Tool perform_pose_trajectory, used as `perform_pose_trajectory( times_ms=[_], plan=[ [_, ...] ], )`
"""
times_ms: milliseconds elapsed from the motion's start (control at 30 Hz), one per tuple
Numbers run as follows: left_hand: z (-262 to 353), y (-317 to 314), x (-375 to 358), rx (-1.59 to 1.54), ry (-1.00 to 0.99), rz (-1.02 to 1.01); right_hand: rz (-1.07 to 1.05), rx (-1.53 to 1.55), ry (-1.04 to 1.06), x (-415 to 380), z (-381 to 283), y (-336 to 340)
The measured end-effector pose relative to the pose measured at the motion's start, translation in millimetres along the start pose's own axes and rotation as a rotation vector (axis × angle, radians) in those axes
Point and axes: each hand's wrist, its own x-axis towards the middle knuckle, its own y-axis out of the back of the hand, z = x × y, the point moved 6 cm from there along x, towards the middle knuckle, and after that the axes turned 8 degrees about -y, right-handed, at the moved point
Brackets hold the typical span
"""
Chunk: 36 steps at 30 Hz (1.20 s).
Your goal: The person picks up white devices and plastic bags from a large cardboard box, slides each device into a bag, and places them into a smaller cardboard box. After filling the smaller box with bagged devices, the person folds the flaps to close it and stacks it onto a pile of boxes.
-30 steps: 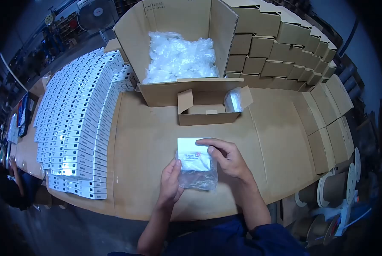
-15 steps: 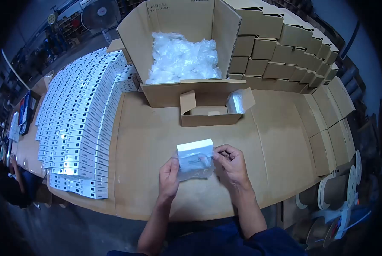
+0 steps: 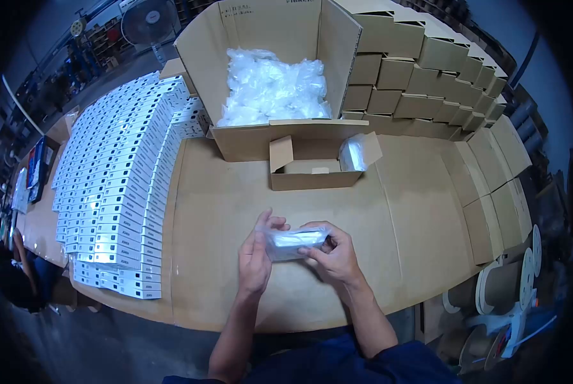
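A white box wrapped in clear plastic [image 3: 294, 240] is held between my two hands above the cardboard-covered table [image 3: 219, 205]. My right hand [image 3: 339, 256] grips its right end, thumb in front and fingers behind. My left hand [image 3: 256, 262] is at the left end, its thumb against the plastic and its other fingers raised and partly spread. Beyond them stands a small open carton [image 3: 315, 182] with one wrapped item [image 3: 352, 154] at its right end. Behind it, a large open carton [image 3: 245, 144] holds a heap of clear plastic bags [image 3: 277, 89].
Stacked white boxes [image 3: 117, 185] cover the table's left side. Brown cartons [image 3: 395, 73] are piled at the back right, and open cartons [image 3: 482, 211] line the right edge. Spools [image 3: 504, 281] sit below right. Another person's arm [image 3: 23, 256] shows at far left.
The wrapped box has tilted, so a narrow side now faces up instead of its broad face. My right hand has wrapped round its right end, and my left fingers have lifted.
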Motion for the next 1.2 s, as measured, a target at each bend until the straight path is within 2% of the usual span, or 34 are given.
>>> perform_pose_trajectory(
  times_ms=[100,167,200,300,400,500,600,700,733,833,967,1000,1033,1133,1200],
  plan=[
    [6.6,-10.4,1.5,0.189,0.004,-0.073,0.091,0.06,0.037,-3.0,-2.5,0.5],
    [2.0,-12.5,-5.4,0.247,0.06,-0.118,0.066,-0.077,0.135,-0.7,-4.8,4.1],
    [-2.4,-13.4,-7.4,0.108,0.16,-0.079,0.054,-0.144,0.181,-0.5,-6.8,4.2],
    [-9.4,-9.8,-8.5,0.076,0.119,-0.064,0.026,-0.19,0.166,-3.6,-12.1,2.2],
    [-15.8,-4.5,-11.3,0.047,0.306,0.107,0.051,-0.181,-0.028,-6.8,-8.1,3.1],
    [-18.2,-5.9,-10.8,0.043,0.262,0.153,0.05,-0.079,-0.033,-4.7,-0.7,4.6],
    [-23.8,2.2,-11.5,0.055,0.259,0.232,0.166,0.235,0.026,-7.6,-9.4,5.5],
    [-17.9,5.6,-6.6,0.053,0.245,0.273,0.06,0.05,0.412,-9.9,-26.5,9.6],
    [-20.2,9.2,-7.0,0.061,0.254,0.28,-0.002,-0.096,0.464,-13.2,-32.6,7.2],
    [-19.0,5.0,-6.5,0.082,0.261,0.248,-0.157,-0.411,0.273,-10.5,-29.2,-0.2],
    [-29.6,7.2,-11.5,0.03,0.286,0.231,-0.059,-0.582,0.222,-5.5,-34.1,-3.0],
    [-29.2,7.8,-10.8,0.021,0.293,0.242,-0.042,-0.53,0.279,-4.8,-35.2,-3.1],
    [-28.1,7.6,-10.0,0.011,0.301,0.251,-0.038,-0.529,0.251,-4.6,-34.4,-2.4],
    [0.1,-9.9,-0.5,0.073,0.247,0.158,-0.027,-0.527,0.197,-5.6,-35.1,-0.8],
    [4.7,-13.2,-1.0,0.026,0.293,0.093,-0.02,-0.527,0.202,-4.8,-32.7,1.5]
  ],
)
